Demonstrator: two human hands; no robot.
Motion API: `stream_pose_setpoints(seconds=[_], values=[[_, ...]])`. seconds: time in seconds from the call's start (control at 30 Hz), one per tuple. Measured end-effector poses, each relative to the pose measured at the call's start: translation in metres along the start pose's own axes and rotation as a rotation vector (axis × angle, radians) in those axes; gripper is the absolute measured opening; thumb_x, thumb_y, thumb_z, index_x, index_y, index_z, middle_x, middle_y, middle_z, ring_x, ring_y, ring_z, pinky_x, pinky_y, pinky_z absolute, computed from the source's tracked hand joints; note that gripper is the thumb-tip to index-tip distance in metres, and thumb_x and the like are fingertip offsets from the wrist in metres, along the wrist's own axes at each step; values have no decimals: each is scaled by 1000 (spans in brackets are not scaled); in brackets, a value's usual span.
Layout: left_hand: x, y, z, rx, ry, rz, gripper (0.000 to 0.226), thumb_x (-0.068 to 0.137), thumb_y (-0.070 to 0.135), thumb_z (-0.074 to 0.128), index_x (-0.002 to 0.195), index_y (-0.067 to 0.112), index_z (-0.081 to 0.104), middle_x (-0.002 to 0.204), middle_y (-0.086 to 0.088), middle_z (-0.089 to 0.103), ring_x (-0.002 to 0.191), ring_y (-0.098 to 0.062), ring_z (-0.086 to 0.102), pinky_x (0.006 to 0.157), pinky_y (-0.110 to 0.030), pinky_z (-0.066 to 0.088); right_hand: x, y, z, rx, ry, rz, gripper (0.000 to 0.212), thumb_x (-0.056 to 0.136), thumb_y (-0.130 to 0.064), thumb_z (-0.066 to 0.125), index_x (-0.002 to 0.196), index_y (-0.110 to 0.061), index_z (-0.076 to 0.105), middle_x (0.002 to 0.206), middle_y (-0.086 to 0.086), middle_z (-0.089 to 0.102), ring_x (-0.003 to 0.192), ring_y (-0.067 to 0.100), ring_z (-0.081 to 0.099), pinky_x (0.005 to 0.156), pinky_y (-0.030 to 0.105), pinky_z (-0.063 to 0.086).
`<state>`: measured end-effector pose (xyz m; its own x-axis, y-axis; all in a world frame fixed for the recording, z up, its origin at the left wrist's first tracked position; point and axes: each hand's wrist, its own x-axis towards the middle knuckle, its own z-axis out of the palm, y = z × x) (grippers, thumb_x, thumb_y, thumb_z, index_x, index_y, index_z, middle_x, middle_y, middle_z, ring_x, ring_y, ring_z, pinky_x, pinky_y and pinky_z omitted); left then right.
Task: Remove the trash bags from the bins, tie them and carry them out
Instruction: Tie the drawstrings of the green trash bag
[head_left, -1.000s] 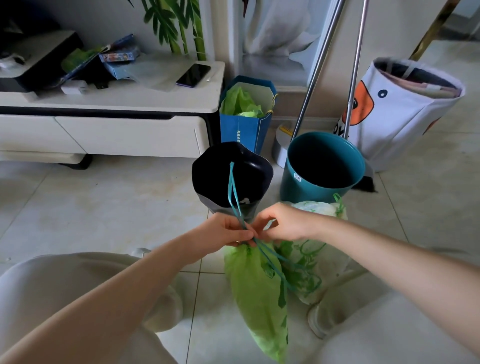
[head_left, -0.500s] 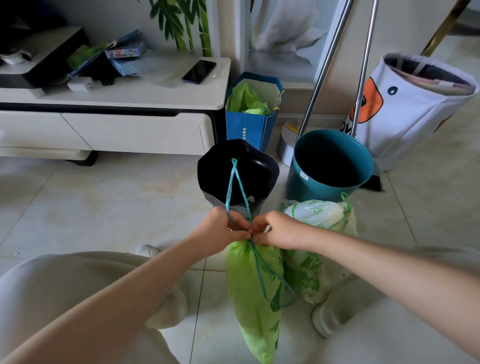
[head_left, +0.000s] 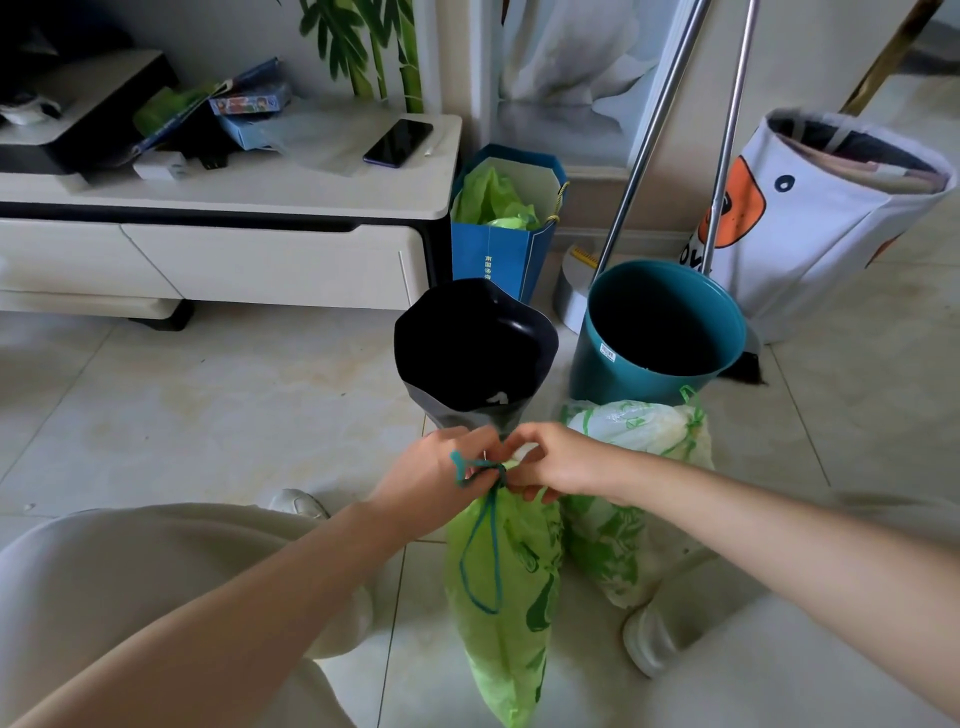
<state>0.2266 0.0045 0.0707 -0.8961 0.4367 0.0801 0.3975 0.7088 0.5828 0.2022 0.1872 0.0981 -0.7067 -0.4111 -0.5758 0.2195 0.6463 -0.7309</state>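
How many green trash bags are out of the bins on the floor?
2: one green bag held at its neck by both hands, and a paler bag lying beside it in front of the teal bin.

Pale tiled floor (head_left: 208, 415) carries everything here. The teal bin (head_left: 660, 332) stands on it, a black bin (head_left: 475, 348) just to its left, a blue paper bag (head_left: 501, 254) behind that one. Against the teal bin's front lies a tied white-and-green trash bag (head_left: 634, 467) — beside it a green trash bag (head_left: 509, 597). Behind the teal bin, to its right — a white fabric basket (head_left: 810, 228).
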Motion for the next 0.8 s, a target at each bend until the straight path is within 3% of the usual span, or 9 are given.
stream_pose_setpoints(seconds=[0.07,0.2,0.37,0.5,0.57,0.67,0.8], values=[[0,1,0,-9,-3,-12,10,82,24,58,87,16,55,78,-2,61,71,-22,57,61,-41,50,0,0,0,-10,-7,-38,19,89,-18,61,108,-20,64,83,-3,64,72,8,60,60,20,47],[0,3,-4,-67,1,-48,8,79,28,57,82,23,51,76,0,63,70,-21,58,60,-41,50,-1,-2,-4,-9,-6,-49,10,87,-15,64,94,-20,68,78,-7,64,69,6,55,59,19,42],[1,-2,-4,-85,-21,-48,13,80,29,61,82,26,48,77,0,63,73,-21,59,64,-41,53,1,-7,-6,13,106,-104,5,83,-16,65,85,-16,70,73,-5,62,65,8,54,59,18,42],[1,-3,-5,-74,-12,-24,11,82,20,66,81,21,55,77,3,63,71,-18,59,62,-40,52,1,-9,0,88,-7,21,19,89,-22,48,73,-15,55,78,4,49,73,16,49,66,27,43],[1,-6,-9,-54,-37,10,10,82,23,67,82,19,57,78,3,65,72,-18,60,62,-38,52,-1,-13,1,116,-91,54,23,90,-21,43,68,-15,49,72,5,45,68,17,46,63,27,42],[2,-7,-10,-70,-41,-16,10,80,29,67,78,24,58,77,4,66,70,-17,60,60,-38,52,-6,-20,-5,-173,-95,-20,33,87,-25,47,56,-17,38,57,1,33,53,17,33,52,29,30],[2,-3,-7,-96,-68,-57,12,79,32,66,77,23,58,78,0,65,72,-22,60,62,-40,53,-11,-18,-20,-875,80,-179,42,80,-36,52,52,-11,35,53,5,36,50,26,37,46,30,26]])
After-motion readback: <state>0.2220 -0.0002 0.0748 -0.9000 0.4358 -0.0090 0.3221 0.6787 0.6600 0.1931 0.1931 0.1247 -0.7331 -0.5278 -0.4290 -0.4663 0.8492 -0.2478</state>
